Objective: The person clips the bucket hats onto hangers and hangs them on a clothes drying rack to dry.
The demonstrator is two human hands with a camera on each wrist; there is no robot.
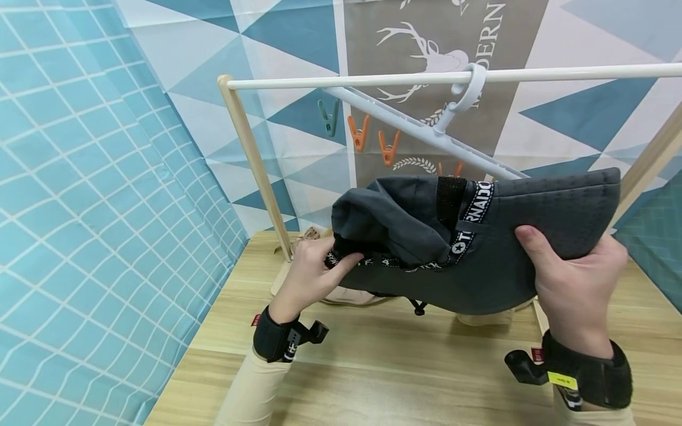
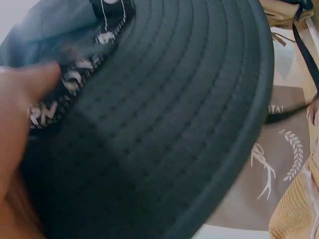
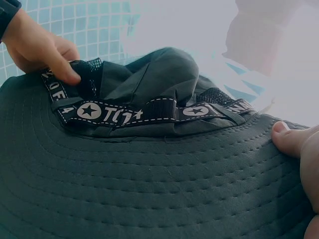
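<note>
A dark grey bucket hat [image 1: 495, 260] with a stitched wide brim and a lettered black band is held up between both hands, its crown [image 1: 394, 219] crumpled toward the left. My left hand [image 1: 314, 272] pinches the hat near the band, thumb on top, at the left end. On the right, my right hand [image 1: 581, 278] grips the brim with the thumb above and the other fingers hidden beneath. A black cord with a toggle [image 1: 418, 307] dangles under the brim. In the right wrist view, the band's star print and the mesh [image 3: 92, 74] show beside my left hand.
Behind the hat stands a rack with a white rail [image 1: 341, 81] and wooden posts [image 1: 256, 165]. A pale blue hanger [image 1: 426, 133] hooks over the rail. Orange clothespins [image 1: 359, 133] and a green one [image 1: 328, 118] hang behind it. Beige items lie on the wooden table [image 1: 373, 367] under the hat.
</note>
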